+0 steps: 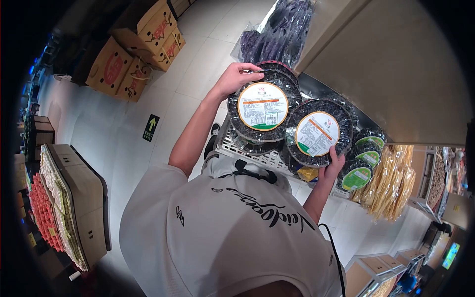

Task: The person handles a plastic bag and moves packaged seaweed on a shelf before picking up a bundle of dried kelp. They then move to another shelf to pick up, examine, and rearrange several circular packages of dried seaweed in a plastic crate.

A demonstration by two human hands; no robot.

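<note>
view: i have one head camera, fisheye, dark round border
facing: steeply down over my own white shirt (232, 232) toward the floor (123, 133)
nearness: shelf (247, 153) close

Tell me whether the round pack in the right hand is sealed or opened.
Sealed, as far as shows: the round pack in the right hand has clear wrap stretched unbroken across its dark contents, and its round label sits flat.

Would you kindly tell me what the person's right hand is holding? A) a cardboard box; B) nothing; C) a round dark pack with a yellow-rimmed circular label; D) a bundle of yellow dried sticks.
C: the right hand grips the lower edge of a round dark pack with a circular label, while the left hand holds a similar pack.
</note>
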